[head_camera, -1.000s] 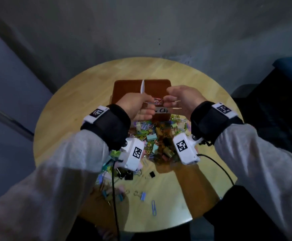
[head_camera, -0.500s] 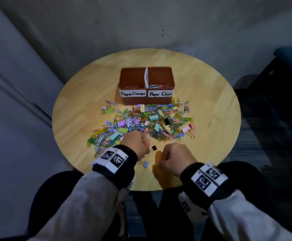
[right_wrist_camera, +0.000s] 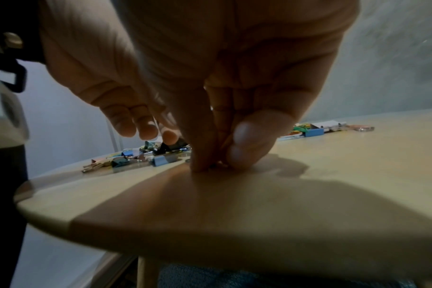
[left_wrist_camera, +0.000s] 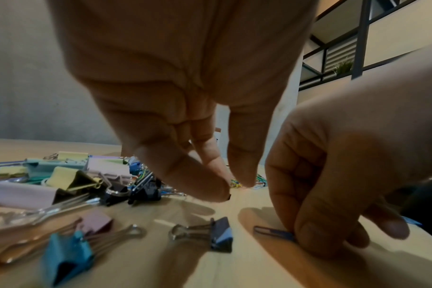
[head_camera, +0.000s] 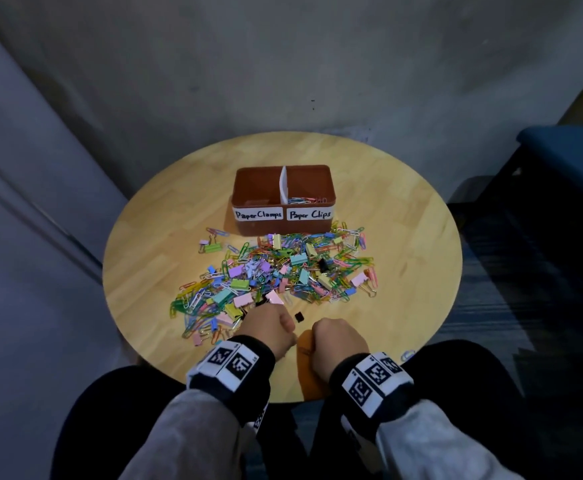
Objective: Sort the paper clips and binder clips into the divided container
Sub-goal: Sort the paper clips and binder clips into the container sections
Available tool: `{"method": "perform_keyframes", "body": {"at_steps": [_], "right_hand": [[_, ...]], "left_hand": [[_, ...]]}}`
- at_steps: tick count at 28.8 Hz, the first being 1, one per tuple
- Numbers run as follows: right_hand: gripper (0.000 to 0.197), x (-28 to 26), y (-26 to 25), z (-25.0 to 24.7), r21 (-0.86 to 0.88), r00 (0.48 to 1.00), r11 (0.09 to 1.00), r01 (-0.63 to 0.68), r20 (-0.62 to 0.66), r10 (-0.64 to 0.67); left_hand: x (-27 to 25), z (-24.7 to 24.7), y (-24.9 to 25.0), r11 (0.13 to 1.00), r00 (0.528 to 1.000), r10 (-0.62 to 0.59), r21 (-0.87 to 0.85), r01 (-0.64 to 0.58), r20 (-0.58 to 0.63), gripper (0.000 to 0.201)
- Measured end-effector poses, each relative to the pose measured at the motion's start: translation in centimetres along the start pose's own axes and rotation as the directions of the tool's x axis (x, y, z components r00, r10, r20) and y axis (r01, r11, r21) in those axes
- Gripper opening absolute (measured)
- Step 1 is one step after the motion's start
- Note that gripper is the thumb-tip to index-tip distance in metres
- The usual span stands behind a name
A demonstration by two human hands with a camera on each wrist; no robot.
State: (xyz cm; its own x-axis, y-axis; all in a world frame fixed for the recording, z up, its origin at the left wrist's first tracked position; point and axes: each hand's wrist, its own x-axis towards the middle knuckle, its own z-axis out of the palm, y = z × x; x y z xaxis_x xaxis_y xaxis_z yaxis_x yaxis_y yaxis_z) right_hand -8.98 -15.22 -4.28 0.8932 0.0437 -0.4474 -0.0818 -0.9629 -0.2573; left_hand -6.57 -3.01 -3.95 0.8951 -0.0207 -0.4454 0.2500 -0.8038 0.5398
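The right hand [head_camera: 335, 344] was down at the near edge of the round wooden table [head_camera: 165, 230], its thumb and forefinger closed in a pinch on a blue paper clip [left_wrist_camera: 271, 232] that lay flat on the wood; the other fingers were curled in behind. The left hand [head_camera: 269, 329] hovered just beside it, to its left, fingers pointing down and loosely bent with thumb and forefinger close together, and it held nothing. Below the left hand's fingertips, on the table, lay a small dark-blue binder clip [left_wrist_camera: 216, 234] with its wire handles folded out, and nearer the camera in the left wrist view a teal binder clip [left_wrist_camera: 67, 255]. A tiny black binder clip [head_camera: 298, 317] sat alone on the wood between the two hands and the heap. Both wrists wore black bands [head_camera: 229, 370] with printed square markers, over grey sleeves [head_camera: 193, 438].

Beyond the hands a loose pile of coloured paper clips and binder clips [head_camera: 276, 271] spread across the middle of the table, pastel binder clips mixed through thin wire clips. Behind the pile, touching its far edge, stood the brown divided container [head_camera: 283, 199], with a white divider down the middle and two white labels reading "Paper Clamps" on the left and "Paper Clips" on the right. A few coloured paper clips already lay in the right compartment; what the left one held could not be made out. A dark blue seat [head_camera: 567, 154] stood off to the right of the table
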Motion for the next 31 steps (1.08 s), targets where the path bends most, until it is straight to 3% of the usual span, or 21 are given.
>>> {"method": "perform_keyframes", "body": {"at_steps": [8, 15, 20, 24, 27, 31], "right_hand": [[0.022, -0.6, -0.1, -0.1, 0.028, 0.997, 0.997, 0.067, -0.043, -0.066], [0.023, -0.2, -0.5, -0.8, -0.050, 0.995, 0.996, 0.068, 0.074, -0.064], [0.021, 1.0, 0.4, -1.4, -0.101, 0.998, 0.993, 0.054, 0.045, -0.049], [0.018, 1.8, 3.9, -5.2, 0.142, 0.985, 0.989, -0.033, -0.164, 0.057], [0.008, 2.0, 7.0, -8.2, 0.386, 0.953, 0.922, -0.036, -0.266, 0.149], [0.028, 2.0, 10.9, -10.3, 0.590, 0.914, 0.807, -0.027, -0.312, 0.258]], "left_hand": [[0.7, 1.5, -0.1, 0.988, 0.997, 0.065, 0.143, -0.059, -0.038, 0.023], [0.3, 1.5, -0.7, 0.992, 0.996, 0.040, 0.123, -0.030, -0.080, 0.025], [-0.5, 1.2, -0.4, 0.984, 0.992, 0.080, 0.164, -0.063, -0.102, 0.027], [-0.9, 2.3, 1.4, 0.962, 0.981, 0.176, 0.224, -0.155, -0.078, 0.023], [-0.8, 4.0, 3.9, 0.939, 0.966, 0.257, 0.248, -0.240, -0.039, 0.024], [-0.1, 6.5, 7.5, 0.926, 0.957, 0.280, 0.243, -0.290, 0.076, 0.030]]}}
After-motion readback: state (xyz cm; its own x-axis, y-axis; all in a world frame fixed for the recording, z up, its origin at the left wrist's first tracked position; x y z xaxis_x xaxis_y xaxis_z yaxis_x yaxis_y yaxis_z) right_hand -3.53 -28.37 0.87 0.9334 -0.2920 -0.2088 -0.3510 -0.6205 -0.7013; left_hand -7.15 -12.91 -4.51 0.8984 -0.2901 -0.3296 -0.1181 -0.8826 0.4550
